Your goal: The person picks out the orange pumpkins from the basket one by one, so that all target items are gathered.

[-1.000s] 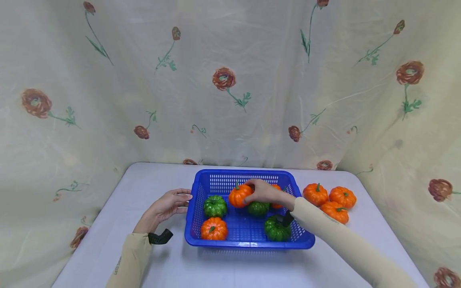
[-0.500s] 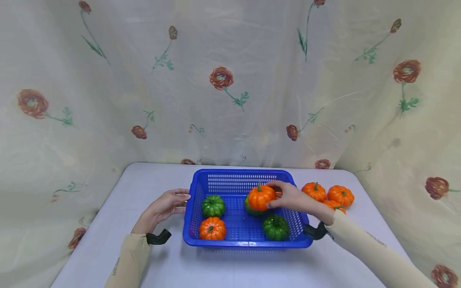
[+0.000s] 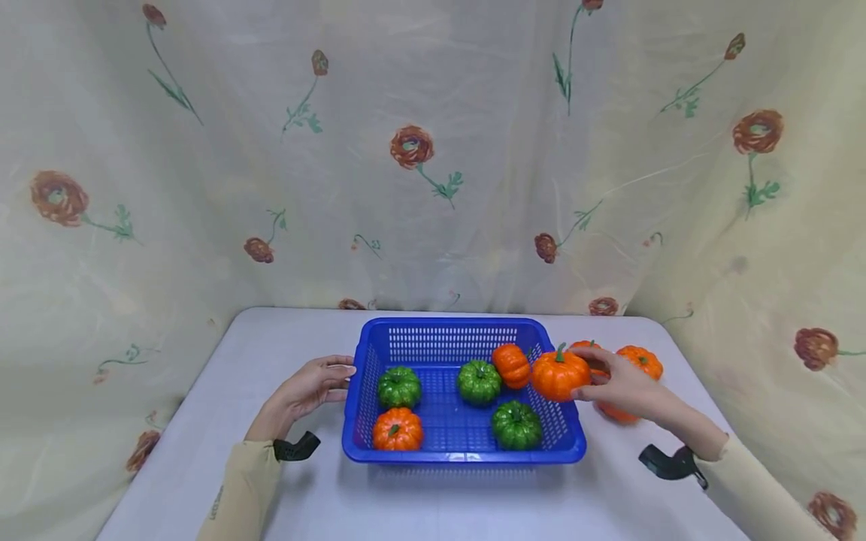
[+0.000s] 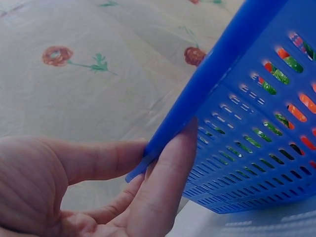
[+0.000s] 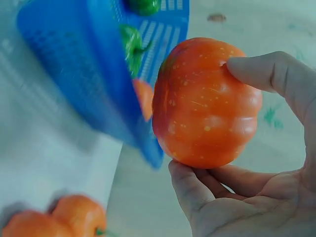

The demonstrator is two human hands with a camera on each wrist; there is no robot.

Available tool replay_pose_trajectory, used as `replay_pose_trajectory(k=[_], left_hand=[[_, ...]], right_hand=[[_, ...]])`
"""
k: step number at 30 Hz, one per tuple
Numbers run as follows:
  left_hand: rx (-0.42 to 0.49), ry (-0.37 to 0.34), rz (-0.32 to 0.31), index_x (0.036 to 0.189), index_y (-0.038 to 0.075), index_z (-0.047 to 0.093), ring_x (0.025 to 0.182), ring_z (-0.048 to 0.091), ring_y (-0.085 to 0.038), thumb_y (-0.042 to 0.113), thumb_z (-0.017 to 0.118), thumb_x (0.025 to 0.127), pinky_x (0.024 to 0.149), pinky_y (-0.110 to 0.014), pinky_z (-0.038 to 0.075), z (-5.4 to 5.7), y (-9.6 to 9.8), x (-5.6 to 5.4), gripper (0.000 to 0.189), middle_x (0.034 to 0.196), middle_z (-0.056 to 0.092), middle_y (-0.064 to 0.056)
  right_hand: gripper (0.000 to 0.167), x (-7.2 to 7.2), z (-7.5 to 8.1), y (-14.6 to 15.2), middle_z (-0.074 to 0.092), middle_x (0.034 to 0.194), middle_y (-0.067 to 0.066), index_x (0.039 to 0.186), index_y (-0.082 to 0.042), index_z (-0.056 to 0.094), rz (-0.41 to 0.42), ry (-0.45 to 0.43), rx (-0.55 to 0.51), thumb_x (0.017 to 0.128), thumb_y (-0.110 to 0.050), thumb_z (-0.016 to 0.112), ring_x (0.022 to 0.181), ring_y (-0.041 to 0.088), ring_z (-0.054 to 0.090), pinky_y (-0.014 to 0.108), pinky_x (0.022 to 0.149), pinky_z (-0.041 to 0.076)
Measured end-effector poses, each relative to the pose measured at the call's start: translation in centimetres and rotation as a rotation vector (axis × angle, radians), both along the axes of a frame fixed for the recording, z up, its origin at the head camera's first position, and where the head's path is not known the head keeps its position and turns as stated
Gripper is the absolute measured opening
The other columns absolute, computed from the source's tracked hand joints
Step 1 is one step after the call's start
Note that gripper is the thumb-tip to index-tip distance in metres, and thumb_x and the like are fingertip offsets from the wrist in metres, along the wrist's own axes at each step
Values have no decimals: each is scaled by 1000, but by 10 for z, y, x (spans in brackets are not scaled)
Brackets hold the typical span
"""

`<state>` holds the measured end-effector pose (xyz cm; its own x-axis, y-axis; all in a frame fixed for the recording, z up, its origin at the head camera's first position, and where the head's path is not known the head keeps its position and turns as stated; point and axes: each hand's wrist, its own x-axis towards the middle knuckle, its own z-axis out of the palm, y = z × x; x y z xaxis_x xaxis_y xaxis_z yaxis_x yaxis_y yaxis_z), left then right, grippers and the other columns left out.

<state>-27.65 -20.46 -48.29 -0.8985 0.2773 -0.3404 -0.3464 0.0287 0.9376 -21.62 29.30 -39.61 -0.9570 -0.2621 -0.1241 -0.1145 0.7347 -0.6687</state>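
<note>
My left hand (image 3: 307,391) pinches the left rim of a blue plastic basket (image 3: 467,457) between thumb and fingers, as the left wrist view shows. An orange toy pumpkin (image 3: 558,377) is gripped in my right hand (image 3: 625,385), over the basket's right edge. In the right wrist view, thumb and fingers press this pumpkin (image 5: 207,103) from opposite sides, close beside the basket wall. Three green pumpkins (image 3: 517,426) lie inside the basket. With them are two orange ones, one at the front left (image 3: 398,430) and one tipped sideways (image 3: 511,366) near the right wall.
Right of the basket, several orange pumpkins (image 3: 641,361) sit together on the white table (image 3: 433,503), partly hidden behind my right hand. A flowered cloth (image 3: 473,225) hangs behind the table and along both sides.
My right hand has carried the orange pumpkin rightward from over the basket's middle to its right edge, uncovering the pumpkins beneath. My left hand keeps its hold on the rim.
</note>
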Motion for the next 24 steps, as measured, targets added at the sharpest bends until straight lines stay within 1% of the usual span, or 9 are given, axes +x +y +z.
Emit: replay_pose_trajectory(k=[3, 7, 9, 12, 16, 21, 24], left_hand=[[-6, -1, 7, 136, -1, 40, 93, 64, -20, 16, 55, 98, 82, -34, 59, 0, 0, 0, 44, 109, 63, -9], [-4, -4, 12, 135, -1, 41, 92, 64, -19, 15, 55, 98, 81, -34, 59, -1, 1, 0, 43, 107, 63, -8], [-1, -3, 8, 135, -1, 41, 92, 64, -19, 15, 55, 98, 82, -34, 59, -1, 1, 0, 43, 107, 63, -8], [-2, 0, 3, 135, -1, 41, 93, 63, -19, 16, 56, 98, 82, -34, 59, -1, 0, 0, 44, 107, 63, -8], [-5, 6, 3, 136, -1, 41, 94, 63, -19, 17, 57, 97, 83, -34, 59, -1, 0, 0, 46, 108, 63, -8], [0, 6, -2, 136, -1, 41, 93, 63, -19, 16, 56, 97, 83, -34, 59, -1, 0, 0, 44, 107, 63, -8], [1, 6, -2, 135, -1, 41, 94, 63, -19, 16, 56, 97, 83, -34, 59, -1, 1, 1, 44, 107, 63, -8]], right_hand=[[78, 5, -3, 19, 40, 141, 33, 144, 3, 34, -44, -18, 14, 85, -31, 71, 127, 51, 44, 53, 94, 51], [76, 8, -10, 49, 34, 145, 33, 145, 4, 32, -97, -35, -15, 88, -30, 68, 129, 51, 41, 54, 96, 50], [75, 10, -15, 64, 32, 146, 35, 145, 6, 30, -120, -26, -28, 89, -30, 67, 129, 52, 39, 55, 97, 48], [80, 11, -21, 85, 26, 149, 36, 146, 9, 24, -156, -50, -57, 91, -31, 65, 132, 54, 33, 61, 101, 41], [85, 13, -29, 109, 21, 149, 38, 147, 11, 16, -202, -91, -75, 93, -35, 63, 133, 56, 26, 69, 102, 33], [84, 14, -44, 139, 21, 146, 41, 144, 16, 17, -265, -84, -67, 94, -36, 60, 130, 58, 26, 69, 101, 33], [88, 14, -55, 156, 16, 146, 42, 145, 16, 13, -330, -117, -82, 95, -41, 58, 130, 58, 24, 69, 103, 32]])
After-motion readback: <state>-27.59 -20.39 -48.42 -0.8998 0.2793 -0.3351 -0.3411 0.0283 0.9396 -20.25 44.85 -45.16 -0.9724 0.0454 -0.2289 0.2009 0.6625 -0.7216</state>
